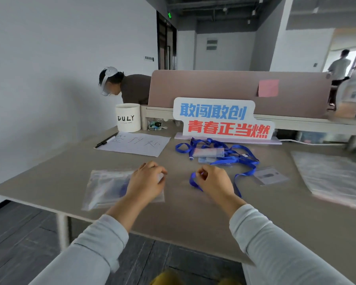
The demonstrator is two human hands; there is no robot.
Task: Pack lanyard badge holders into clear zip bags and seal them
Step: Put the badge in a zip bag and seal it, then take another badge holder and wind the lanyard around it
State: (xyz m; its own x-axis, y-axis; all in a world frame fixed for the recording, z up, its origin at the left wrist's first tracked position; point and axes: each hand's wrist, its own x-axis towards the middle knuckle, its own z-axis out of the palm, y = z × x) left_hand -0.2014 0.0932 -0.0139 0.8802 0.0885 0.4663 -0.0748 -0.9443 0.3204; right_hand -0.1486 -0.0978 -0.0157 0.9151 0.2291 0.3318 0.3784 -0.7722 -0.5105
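Crosswise, zip bag (105, 188) lengthwise left-right.

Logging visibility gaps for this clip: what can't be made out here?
Head view only.
Zip bag contents: blurred, partly under the left hand.
What that hand grips: hidden beneath it.
Badge holder print, beside the lanyard: too blurred.
Clear bag stack: cut by the right edge.

Both forearms reach toward twelve o'clock, hands side by side.
My left hand (147, 182) curls knuckles-up at eleven; my right hand (214, 181) at one pinches a blue lanyard (192, 182).
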